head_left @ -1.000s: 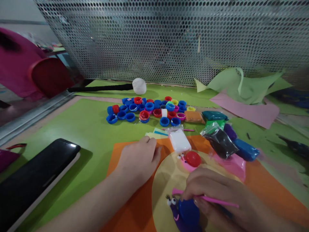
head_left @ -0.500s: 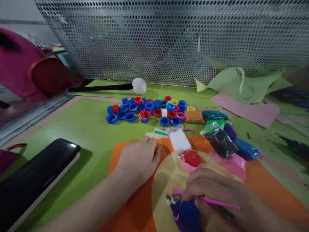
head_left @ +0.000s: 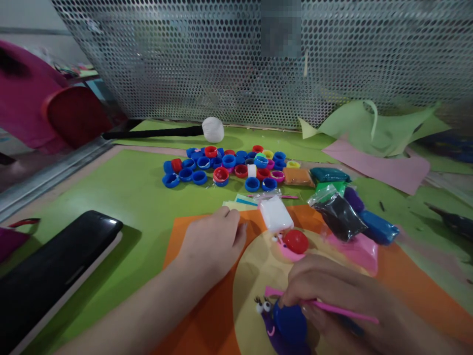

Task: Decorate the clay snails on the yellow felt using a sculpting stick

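One pink tool [head_left: 340, 309] shifted, pinched by right fingers [head_left: 298, 288] near two snails [head_left: 290, 323], left fingers [head_left: 227, 220] curled, grip unclear.

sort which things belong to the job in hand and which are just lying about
Likely belong:
pink tool in right hand
blue-shelled snail
red-shelled snail
orange sheet
packets
perhaps caps

Likely lying about:
black phone-like object
white-knobbed black stick
curled green paper
pink paper
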The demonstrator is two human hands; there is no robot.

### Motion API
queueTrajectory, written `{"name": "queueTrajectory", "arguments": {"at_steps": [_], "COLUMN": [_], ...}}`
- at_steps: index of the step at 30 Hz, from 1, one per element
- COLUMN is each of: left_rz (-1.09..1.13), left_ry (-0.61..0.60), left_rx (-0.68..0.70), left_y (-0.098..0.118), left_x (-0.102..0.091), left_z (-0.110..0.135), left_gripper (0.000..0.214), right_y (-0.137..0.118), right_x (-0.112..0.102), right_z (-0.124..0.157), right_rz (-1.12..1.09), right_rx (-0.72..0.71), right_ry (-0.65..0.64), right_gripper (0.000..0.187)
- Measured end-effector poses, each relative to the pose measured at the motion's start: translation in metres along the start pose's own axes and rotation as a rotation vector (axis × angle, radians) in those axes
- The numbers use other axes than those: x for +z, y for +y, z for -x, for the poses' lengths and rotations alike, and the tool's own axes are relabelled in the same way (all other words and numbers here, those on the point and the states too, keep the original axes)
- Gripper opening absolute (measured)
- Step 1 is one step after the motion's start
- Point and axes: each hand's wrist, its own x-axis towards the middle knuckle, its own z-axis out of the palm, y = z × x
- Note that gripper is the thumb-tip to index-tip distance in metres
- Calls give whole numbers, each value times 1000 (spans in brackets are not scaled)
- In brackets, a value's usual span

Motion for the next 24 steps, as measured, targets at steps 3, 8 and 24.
{"name": "queueTrajectory", "arguments": {"at_steps": [3, 8, 24], "left_rz": [-1, 14, 524], "left_ry": [-2, -2, -158], "left_rx": [-7, -13, 262], "left_y": [0, 0, -11], "left_x": [-1, 1, -22], "left_z": [0, 1, 38], "left_gripper": [26, 26, 66], "right_y": [1, 4, 13], "right_x": [1, 5, 9], "right_z": [0, 0, 10], "right_rz": [17, -56, 34], "right_rx": [-1, 67, 29], "right_ry": [45, 34, 202], "right_gripper": [27, 28, 24]}}
